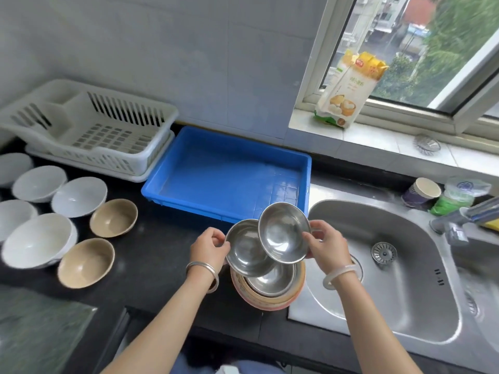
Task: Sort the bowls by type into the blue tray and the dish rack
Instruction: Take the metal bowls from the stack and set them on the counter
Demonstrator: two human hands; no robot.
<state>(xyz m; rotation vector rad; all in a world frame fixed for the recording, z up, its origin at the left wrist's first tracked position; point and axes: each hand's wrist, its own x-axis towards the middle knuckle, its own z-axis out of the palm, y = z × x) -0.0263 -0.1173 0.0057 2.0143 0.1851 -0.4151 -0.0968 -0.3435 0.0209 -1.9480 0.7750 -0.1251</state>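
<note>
Lower steel bowl (247, 252) sits pinched in our left hand (209, 245). Our right hand (325, 247) pinches the upper steel bowl (283, 232).

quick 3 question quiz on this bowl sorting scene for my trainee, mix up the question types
1. True or false: the left hand grips the lower steel bowl, and the right hand grips the upper steel bowl.
2. How many tan bowls sit on the counter?
3. What is in the blue tray now? A) white bowls B) steel bowls C) nothing

Key: 1 true; 2 two; 3 C
</note>
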